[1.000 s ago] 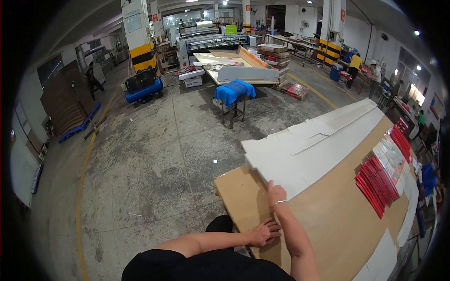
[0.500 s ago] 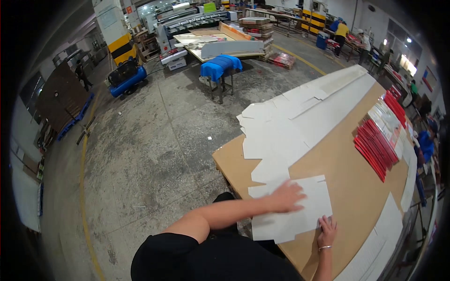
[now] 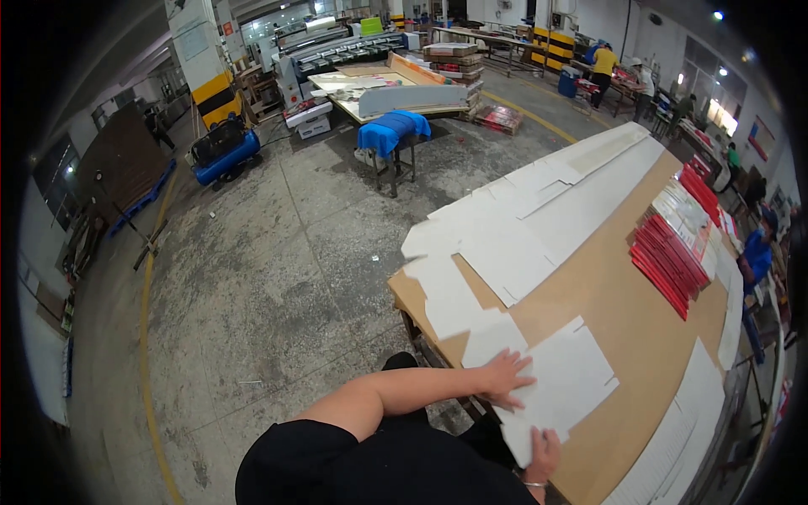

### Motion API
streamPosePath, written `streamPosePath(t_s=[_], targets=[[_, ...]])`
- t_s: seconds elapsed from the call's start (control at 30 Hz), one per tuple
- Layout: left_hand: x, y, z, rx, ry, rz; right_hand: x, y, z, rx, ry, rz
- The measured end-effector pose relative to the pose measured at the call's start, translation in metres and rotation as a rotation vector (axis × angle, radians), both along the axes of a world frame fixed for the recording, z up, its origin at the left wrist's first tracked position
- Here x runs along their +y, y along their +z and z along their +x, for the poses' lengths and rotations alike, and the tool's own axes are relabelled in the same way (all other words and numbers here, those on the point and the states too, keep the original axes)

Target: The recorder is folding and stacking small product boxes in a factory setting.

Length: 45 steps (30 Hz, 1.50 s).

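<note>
A white die-cut cardboard sheet [image 3: 576,374] lies askew at the near end of the brown board-topped table. My left hand [image 3: 507,379] rests flat on its left side, fingers spread. At the sheet's near corner is my right hand [image 3: 543,454], a band on its wrist, with fingers closed over the edge; the grip's underside is hidden. Partly beneath the left hand, another white cardboard piece [image 3: 488,330] runs toward the table's left edge. Beyond it spreads an overlapping row of white cardboard sheets [image 3: 547,202].
Red packets [image 3: 667,263] are stacked on the table's right side. More white cardboard [image 3: 682,429] lies along the right edge. Past the table's far left stands a stool with a blue cover [image 3: 394,133]. A blue air compressor [image 3: 225,151] sits farther left. Several people work at the back right.
The near sheet has turned and shifted right. My left hand has come down nearer to me, my right hand has moved nearer and left. The white pieces at the row's near end have slid apart.
</note>
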<state>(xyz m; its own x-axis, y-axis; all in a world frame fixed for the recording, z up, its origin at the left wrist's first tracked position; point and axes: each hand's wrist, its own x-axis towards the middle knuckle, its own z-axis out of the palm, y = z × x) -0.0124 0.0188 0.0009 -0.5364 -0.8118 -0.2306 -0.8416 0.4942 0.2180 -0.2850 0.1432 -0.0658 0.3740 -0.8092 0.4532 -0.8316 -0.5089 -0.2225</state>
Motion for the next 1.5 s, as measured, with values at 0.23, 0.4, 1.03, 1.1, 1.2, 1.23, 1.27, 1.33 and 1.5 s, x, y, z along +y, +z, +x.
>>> streamPosePath(t_s=[0.23,0.4,1.03,1.1,1.2,1.23,1.27,1.33,1.5], targets=[[0.047,0.012,0.007,0.169,-0.489,0.146,0.034,0.05,-0.099,0.119,0.03,0.412],[0.049,-0.03,0.0,0.401,-0.395,-0.091,0.038,0.069,-0.072,-0.095,-0.246,0.534],[0.007,-0.016,0.009,0.244,-0.379,0.208,-0.001,0.045,0.032,-0.282,0.093,0.191],[0.0,-0.02,0.009,0.265,-0.24,0.518,0.0,0.058,0.039,-0.23,0.057,0.165],[0.02,-0.026,-0.021,0.325,0.009,0.049,0.004,0.036,0.026,-0.243,0.052,0.169],[0.033,-0.021,-0.033,0.257,-0.083,-0.081,0.004,0.038,0.021,-0.236,0.015,0.17],[0.05,-0.023,-0.039,0.19,-0.173,-0.21,0.005,0.048,0.023,-0.251,0.047,0.175],[0.066,-0.025,-0.039,0.053,-0.196,-0.201,0.013,0.065,0.029,-0.342,0.017,0.144],[0.09,-0.008,-0.039,-0.015,-0.26,-0.202,0.052,0.047,0.064,-1.514,-0.62,1.352]])
